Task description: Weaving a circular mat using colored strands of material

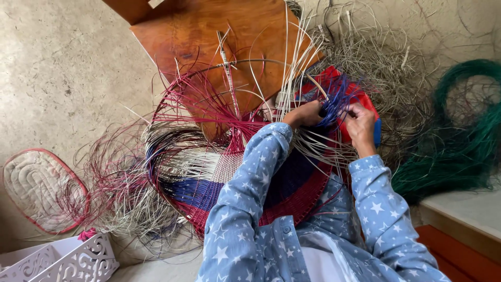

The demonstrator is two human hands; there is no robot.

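Left hand (pixel 304 114) sits closed around a bunch of pale and blue strands (pixel 334 99) at the far rim of the woven piece (pixel 245 180), fingers curled tight. Right hand (pixel 361 125) is at its 3 o'clock, just beside it, pinching the same blue strands from the other side. Two hands close together probably so one keeps tension while the other works a strand through; can't tell which strand is being threaded.

Head view, only one there is: woven piece is a big round flat mat w/ bands of red, blue and white, lying across the lap and tilted up toward the hands, likely so the working edge stays within reach. Loose unwoven ends fan out from its rim toward 9 and 12 o'clock. Wooden stool (pixel 219 47) stands at 12 o'clock, seemingly propping the far side of the mat.

Counts: 2 hands, both in blue star-print sleeves. 1 woven mat. 1 wooden stool. 1 red plastic thing (pixel 360 94) partly hidden behind the hands, at approx 1 o'clock; kind unclear. 1 coil of green strands (pixel 464 136) at 3 o'clock, well apart. 1 heap of grey-tan strands (pixel 386 62) at 2 o'clock. 1 quilted oval pad (pixel 39 190) w/ red edging at 9 o'clock on the floor. 1 white cut-out basket (pixel 68 261) at 7 o'clock.
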